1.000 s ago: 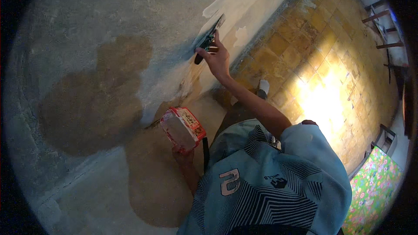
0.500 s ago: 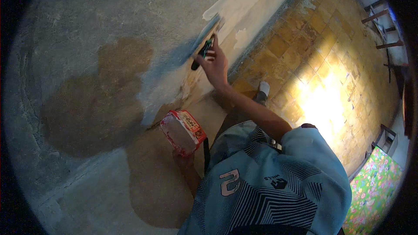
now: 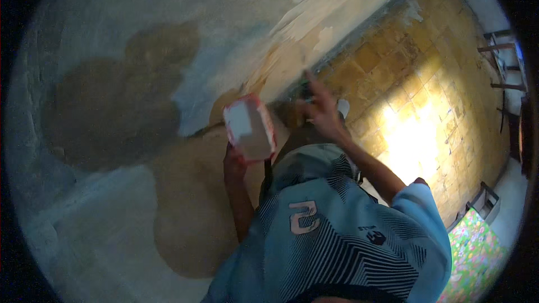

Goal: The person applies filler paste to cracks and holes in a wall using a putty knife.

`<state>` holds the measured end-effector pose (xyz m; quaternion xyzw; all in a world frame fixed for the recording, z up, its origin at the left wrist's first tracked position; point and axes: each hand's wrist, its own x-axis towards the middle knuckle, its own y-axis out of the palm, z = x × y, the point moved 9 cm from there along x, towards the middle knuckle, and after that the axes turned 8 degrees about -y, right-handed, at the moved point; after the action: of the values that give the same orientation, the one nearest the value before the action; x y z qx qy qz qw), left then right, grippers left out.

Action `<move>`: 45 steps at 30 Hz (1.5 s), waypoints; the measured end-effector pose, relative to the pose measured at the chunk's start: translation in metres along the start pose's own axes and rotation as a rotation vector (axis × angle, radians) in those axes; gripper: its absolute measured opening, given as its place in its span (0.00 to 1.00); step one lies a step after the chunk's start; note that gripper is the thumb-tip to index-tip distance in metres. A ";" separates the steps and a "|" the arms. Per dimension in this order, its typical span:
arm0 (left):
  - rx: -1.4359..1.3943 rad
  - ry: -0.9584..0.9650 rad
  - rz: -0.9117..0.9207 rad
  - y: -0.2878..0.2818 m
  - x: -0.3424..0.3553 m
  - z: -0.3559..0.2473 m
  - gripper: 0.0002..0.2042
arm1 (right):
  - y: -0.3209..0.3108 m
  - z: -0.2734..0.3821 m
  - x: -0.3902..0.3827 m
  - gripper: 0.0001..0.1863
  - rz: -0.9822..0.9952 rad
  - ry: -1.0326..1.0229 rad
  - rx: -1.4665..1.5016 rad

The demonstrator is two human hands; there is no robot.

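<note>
My left hand [image 3: 236,160] grips a red-rimmed plastic tub [image 3: 249,129] with pale material inside, held low in front of the wall. My right hand [image 3: 320,106] is smeared by motion, closed round the dark handle of a trowel [image 3: 306,87]; its blade is too blurred to make out well, and it is away from the plaster, to the right of the tub. Beyond both hands is the grey wall [image 3: 236,5] with cream, ragged smears of plaster [image 3: 306,11] along its right part and tan patches lower down.
A yellow tiled floor [image 3: 382,56] with a bright patch of light runs along the wall's foot, where my white-clad foot [image 3: 342,106] shows. Dark wooden furniture [image 3: 497,47] stands at the far right. A green floral cloth [image 3: 469,252] lies by a dark frame at lower right.
My right hand has come off the wall with the trowel, moving down and right. My left hand has lifted the tub upward and slightly right. The view has shifted a little.
</note>
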<state>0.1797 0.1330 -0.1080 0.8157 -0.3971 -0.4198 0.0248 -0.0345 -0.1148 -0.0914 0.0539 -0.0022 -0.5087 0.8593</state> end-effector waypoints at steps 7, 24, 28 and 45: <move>0.296 0.036 0.232 0.154 0.045 -0.020 0.41 | -0.064 0.137 -0.025 0.32 0.571 -0.341 -0.716; 0.461 -0.154 0.655 0.495 0.118 0.115 0.40 | -0.410 0.159 -0.080 0.33 0.241 0.291 0.065; 0.481 -0.188 0.863 0.590 0.124 0.156 0.40 | -0.487 0.138 -0.090 0.32 0.111 0.304 0.050; 0.774 -0.487 1.253 1.035 0.159 0.394 0.36 | -0.867 0.094 -0.307 0.36 -1.119 0.157 0.340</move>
<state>-0.6941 -0.5651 -0.0809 0.2742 -0.8971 -0.3262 -0.1169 -0.9455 -0.2679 -0.0639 0.2216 0.0088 -0.8716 0.4371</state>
